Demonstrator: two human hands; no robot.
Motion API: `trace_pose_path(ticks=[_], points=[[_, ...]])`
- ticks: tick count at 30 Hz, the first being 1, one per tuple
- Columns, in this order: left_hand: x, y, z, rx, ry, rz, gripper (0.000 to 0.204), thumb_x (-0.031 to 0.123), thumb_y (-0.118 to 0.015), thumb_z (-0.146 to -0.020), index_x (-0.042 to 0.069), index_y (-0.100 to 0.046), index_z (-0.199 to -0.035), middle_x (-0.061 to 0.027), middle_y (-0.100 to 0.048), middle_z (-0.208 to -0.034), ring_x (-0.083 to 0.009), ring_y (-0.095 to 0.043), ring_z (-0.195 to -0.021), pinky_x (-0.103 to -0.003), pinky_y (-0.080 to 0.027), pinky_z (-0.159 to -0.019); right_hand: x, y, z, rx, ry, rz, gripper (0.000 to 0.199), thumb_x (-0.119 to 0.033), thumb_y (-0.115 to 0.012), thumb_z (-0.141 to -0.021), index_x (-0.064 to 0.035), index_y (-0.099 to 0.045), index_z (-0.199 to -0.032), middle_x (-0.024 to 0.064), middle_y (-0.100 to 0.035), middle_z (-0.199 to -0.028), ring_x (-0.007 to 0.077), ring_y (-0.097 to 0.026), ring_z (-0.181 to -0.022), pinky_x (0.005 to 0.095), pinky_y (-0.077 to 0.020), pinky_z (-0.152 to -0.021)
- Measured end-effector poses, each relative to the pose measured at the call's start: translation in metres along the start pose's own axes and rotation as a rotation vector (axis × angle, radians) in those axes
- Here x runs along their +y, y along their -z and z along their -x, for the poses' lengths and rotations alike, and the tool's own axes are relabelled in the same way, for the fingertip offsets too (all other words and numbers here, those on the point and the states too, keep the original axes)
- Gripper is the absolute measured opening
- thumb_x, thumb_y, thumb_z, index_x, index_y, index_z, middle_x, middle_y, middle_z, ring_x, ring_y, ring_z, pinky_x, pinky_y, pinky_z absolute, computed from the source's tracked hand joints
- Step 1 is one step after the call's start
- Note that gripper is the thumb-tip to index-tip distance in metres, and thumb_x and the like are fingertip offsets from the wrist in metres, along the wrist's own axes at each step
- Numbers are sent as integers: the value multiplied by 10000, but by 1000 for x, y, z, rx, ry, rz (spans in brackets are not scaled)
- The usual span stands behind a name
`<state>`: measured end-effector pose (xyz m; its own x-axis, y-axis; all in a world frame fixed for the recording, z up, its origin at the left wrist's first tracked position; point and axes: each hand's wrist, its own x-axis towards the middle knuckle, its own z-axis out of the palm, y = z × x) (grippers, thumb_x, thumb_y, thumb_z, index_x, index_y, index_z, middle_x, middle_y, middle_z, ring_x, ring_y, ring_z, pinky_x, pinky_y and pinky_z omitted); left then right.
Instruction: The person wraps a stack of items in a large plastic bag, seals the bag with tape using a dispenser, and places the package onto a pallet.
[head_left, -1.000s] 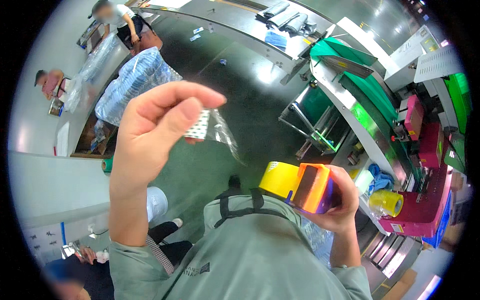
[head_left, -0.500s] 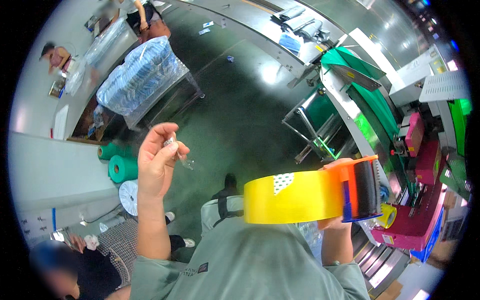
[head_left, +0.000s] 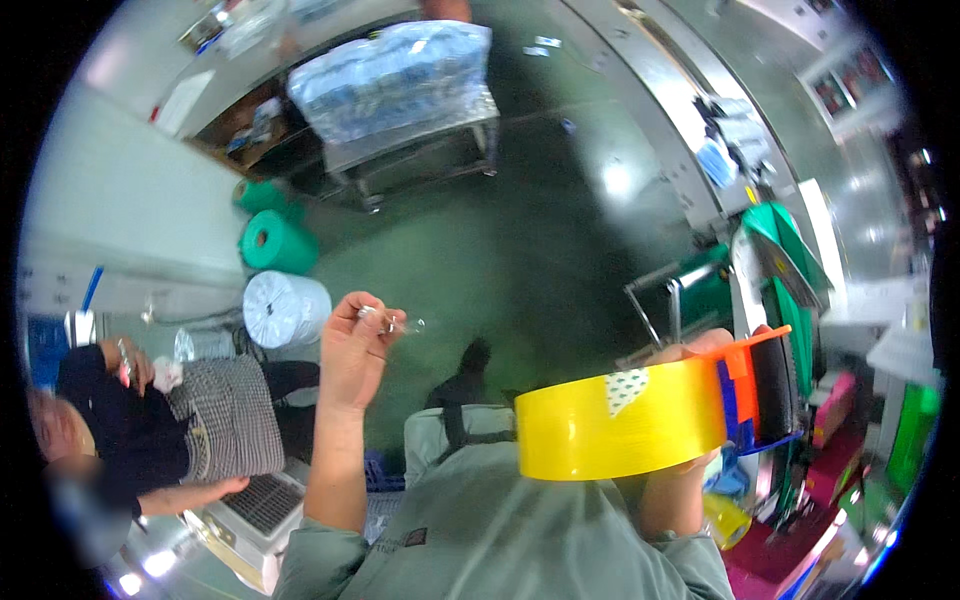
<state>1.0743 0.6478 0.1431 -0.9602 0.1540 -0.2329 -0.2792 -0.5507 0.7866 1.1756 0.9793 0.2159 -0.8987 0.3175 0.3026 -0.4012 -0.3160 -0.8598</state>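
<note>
My right hand (head_left: 690,346) grips a tape dispenser (head_left: 742,392) with an orange and blue frame and a dark roller. A large yellow tape roll (head_left: 620,428) sits on it, with a white dotted patch on its side; the roll hides most of this hand's fingers. At left, my left hand (head_left: 356,352) is raised, its thumb and fingers pinching a crumpled scrap of clear film or tape (head_left: 404,325). One thin end of the scrap sticks out to the right. Both hands are held in front of my body, apart from each other.
Green rolls (head_left: 280,243) and a white roll (head_left: 287,309) stand along the left wall. Beside me at left is another person (head_left: 215,410). A cart (head_left: 410,140) carries plastic-wrapped blue goods ahead. Machinery with green sheeting (head_left: 775,230) stands at right.
My view has turned leftward, so the rolls, cart and machinery sit farther right. The left hand is slightly lower in view. Both hands keep their holds.
</note>
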Motion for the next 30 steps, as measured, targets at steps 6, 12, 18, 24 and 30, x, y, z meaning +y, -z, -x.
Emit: trace_pose_path(ticks=[6, 12, 18, 24, 30], points=[[-14, 50, 1, 45, -13, 20, 120, 163, -607, -943, 53, -571, -978, -116, -656, -1010, -211, -646, -947, -337, -529, -842, 28, -28, -9, 493, 51, 150, 986, -237, -937, -511, -116, -444, -1356, 113, -574, -1205, 262, -581, -1077, 432, -483, -936], [-35, 113, 39, 279, 10, 66, 183, 219, -580, -969, 53, -510, -933, -127, -656, -1009, -195, -644, -961, -331, -532, -872, 79, -8, -13, 208, -301, 267, 937, -236, -868, -601, -98, -392, -1396, 114, -543, -1258, 268, -543, -1137, 428, -467, -963], [-86, 127, 108, 586, -80, 78, 211, 183, -632, -935, 33, -514, -1024, -86, -632, -918, -158, -631, -834, -313, -537, -795, 129, 14, -51, -254, -499, 208, 888, -235, -798, -692, -79, -340, -1436, 115, -511, -1311, 274, -504, -1197, 424, -451, -990], [-176, 188, 239, 947, -168, -230, 217, 149, -598, -903, 67, -603, -1104, -82, -641, -974, -234, -609, -926, -387, -493, -803, 145, -84, -16, -652, -477, 88, 925, -64, -755, -578, -80, -356, -1413, 96, -491, -1309, 259, -507, -1186, 414, -460, -982], [-179, 207, 326, 1389, -349, -44, 245, 305, -671, -908, 69, -612, -878, 23, -547, -689, -62, -426, -510, -243, -314, -452, 147, -169, 57, -984, -667, -49, 1106, -110, -915, -491, -85, -317, -1421, 76, -518, -1242, 244, -536, -1137, 405, -462, -982]])
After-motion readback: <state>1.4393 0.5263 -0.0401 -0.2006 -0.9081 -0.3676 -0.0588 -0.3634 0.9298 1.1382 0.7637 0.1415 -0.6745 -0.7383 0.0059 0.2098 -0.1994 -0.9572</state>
